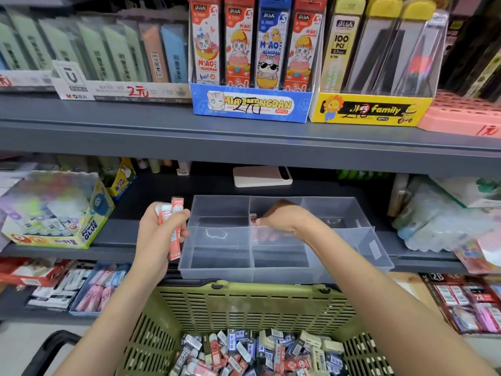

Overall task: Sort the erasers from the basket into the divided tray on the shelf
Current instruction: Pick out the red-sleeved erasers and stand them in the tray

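A clear divided tray [219,270] stands on the dark shelf, jutting over its front edge. My left hand [160,234] grips a bunch of long red-and-white erasers [175,232] just left of the tray. My right hand [282,218] reaches into the tray's back middle compartment and pinches a small red eraser [253,221] there. Below, a green slotted basket [244,305] holds a heap of red, blue and cream wrapped erasers [260,354].
A white phone-like slab [262,177] lies on the shelf behind the tray. A glue display box [54,213] sits left of the tray, plastic-wrapped packs [439,221] to its right. The upper shelf [244,137] carries pencil-lead boxes. Stationery fills the lower shelf.
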{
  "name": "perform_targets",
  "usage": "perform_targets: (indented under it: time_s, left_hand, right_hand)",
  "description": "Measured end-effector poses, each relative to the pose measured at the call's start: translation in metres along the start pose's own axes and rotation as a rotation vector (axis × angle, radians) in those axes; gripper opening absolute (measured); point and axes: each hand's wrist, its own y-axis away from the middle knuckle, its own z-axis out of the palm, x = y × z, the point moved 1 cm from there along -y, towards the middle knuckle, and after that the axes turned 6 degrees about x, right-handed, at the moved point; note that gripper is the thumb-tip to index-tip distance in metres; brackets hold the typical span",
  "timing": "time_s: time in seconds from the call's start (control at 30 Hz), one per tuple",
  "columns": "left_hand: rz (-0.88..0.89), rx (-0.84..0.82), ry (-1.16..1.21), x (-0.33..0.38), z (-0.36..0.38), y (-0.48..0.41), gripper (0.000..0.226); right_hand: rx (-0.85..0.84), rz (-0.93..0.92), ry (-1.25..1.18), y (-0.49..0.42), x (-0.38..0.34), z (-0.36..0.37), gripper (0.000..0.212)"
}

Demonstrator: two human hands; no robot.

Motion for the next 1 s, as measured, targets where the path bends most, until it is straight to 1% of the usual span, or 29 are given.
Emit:
perform_targets:
  time_s: [0.07, 0.13, 0.17, 0.2, 0.23, 0.3, 0.33, 0.47, 0.53, 0.6, 0.7, 0.77, 0.8, 0.9, 0.93, 1.0]
  left_hand:
    - [-0.02, -0.003, 0.018, 0.003, -0.001, 0.002, 0.015]
    - [-0.039, -0.018, 0.039, 0.008, -0.001, 0.003, 0.014]
    - [-0.046, -0.033, 0.049, 0.012, -0.001, 0.004, 0.014]
    - [-0.051, -0.057, 0.055, 0.017, -0.001, 0.005, 0.014]
    - [-0.053, -0.092, 0.055, 0.021, 0.0, 0.006, 0.014]
    - [-0.061, -0.194, 0.04, 0.031, 0.003, 0.009, 0.013]
    - [-0.069, -0.253, 0.036, 0.036, 0.004, 0.01, 0.018]
    - [-0.162, -0.469, 0.03, 0.049, 0.013, 0.018, 0.06]
    - [-0.209, -0.532, 0.069, 0.051, 0.016, 0.022, 0.07]
    - [-0.246, -0.548, 0.147, 0.051, 0.019, 0.025, 0.068]
    - [-0.302, -0.49, 0.234, 0.047, 0.018, 0.028, 0.048]
    - [-0.326, -0.452, 0.257, 0.044, 0.018, 0.03, 0.041]
    - [-0.331, -0.441, 0.259, 0.044, 0.019, 0.031, 0.042]
    - [-0.34, -0.437, 0.236, 0.045, 0.025, 0.034, 0.05]
    - [-0.347, -0.446, 0.236, 0.045, 0.028, 0.036, 0.051]
    - [-0.363, -0.467, 0.247, 0.043, 0.032, 0.039, 0.048]
  right_hand:
    - [0.054, -0.017, 0.042, 0.002, -0.002, 0.0, 0.035]
    - [0.238, -0.077, 0.065, 0.009, -0.007, 0.002, 0.031]
    - [0.355, -0.127, 0.005, 0.015, -0.011, 0.005, 0.028]
    - [0.452, -0.189, -0.107, 0.023, -0.017, 0.009, 0.026]
    - [0.501, -0.264, -0.239, 0.032, -0.024, 0.012, 0.025]
    - [0.464, -0.401, -0.464, 0.046, -0.038, 0.017, 0.025]
    - [0.419, -0.447, -0.535, 0.052, -0.046, 0.019, 0.023]
    - [0.169, -0.582, -0.774, 0.069, -0.062, 0.02, 0.02]
    - [0.157, -0.594, -0.813, 0.073, -0.062, 0.019, 0.013]
    - [0.165, -0.531, -0.933, 0.075, -0.056, 0.016, 0.009]
    - [0.199, -0.443, -1.153, 0.078, -0.041, 0.011, 0.012]
    - [0.206, -0.421, -1.139, 0.081, -0.031, 0.01, 0.015]
    - [0.186, -0.421, -1.079, 0.085, -0.027, 0.01, 0.019]
    - [0.108, -0.433, -0.839, 0.093, -0.021, 0.016, 0.038]
    - [0.106, -0.438, -0.764, 0.096, -0.021, 0.017, 0.039]
    - [0.122, -0.472, -0.658, 0.101, -0.021, 0.019, 0.031]
